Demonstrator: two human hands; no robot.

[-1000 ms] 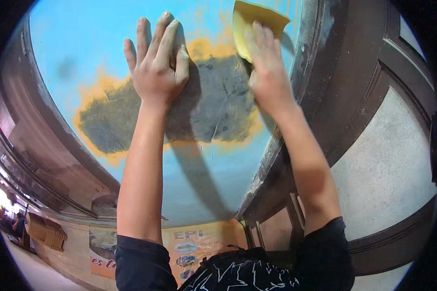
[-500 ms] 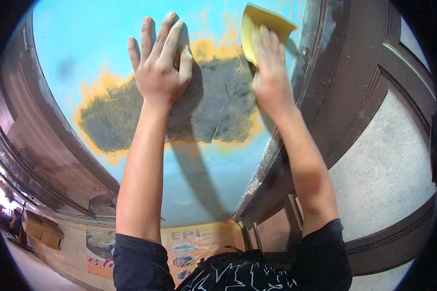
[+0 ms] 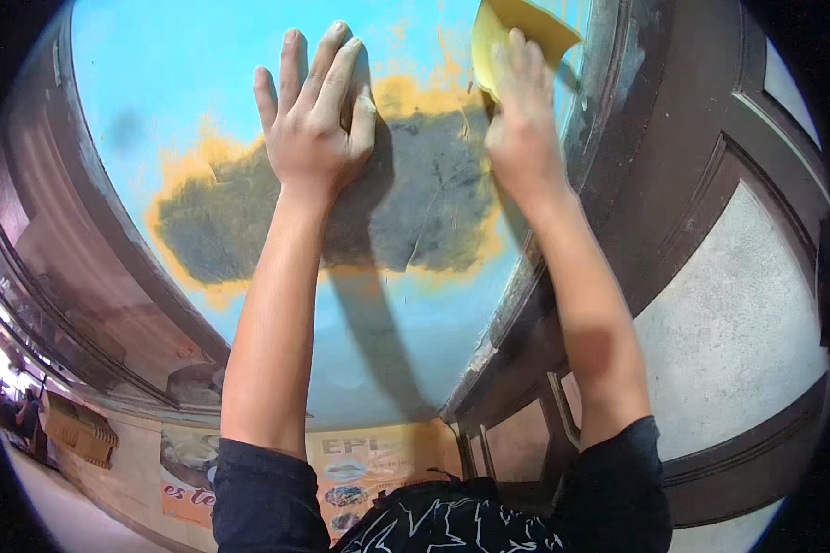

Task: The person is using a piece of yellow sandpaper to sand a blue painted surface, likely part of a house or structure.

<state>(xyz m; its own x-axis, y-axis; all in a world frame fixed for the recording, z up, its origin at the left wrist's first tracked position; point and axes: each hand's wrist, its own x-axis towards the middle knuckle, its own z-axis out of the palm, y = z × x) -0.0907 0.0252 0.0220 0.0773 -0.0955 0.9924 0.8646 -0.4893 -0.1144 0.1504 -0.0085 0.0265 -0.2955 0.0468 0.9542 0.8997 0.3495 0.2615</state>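
- Two bare hands reached up to a wide sky-blue painted wall.
- One of them, the left hand, looked flat against it, fingers spread and nothing in its grip, over the top of a dark grey patch with little cracks.
- The right hand held a thin yellow paper sheet under its long fingers; where the thumb pressed could not be seen.
- That sheet was at the top right, just past the fuzzy orange rim of the patch, with one corner bent.
- It had just slid a little up and right, nearer the dark brown wooden frame, while the left hand had stayed about still.
- So the rubbing seemed to be near the wall's side, not the patch's middle.
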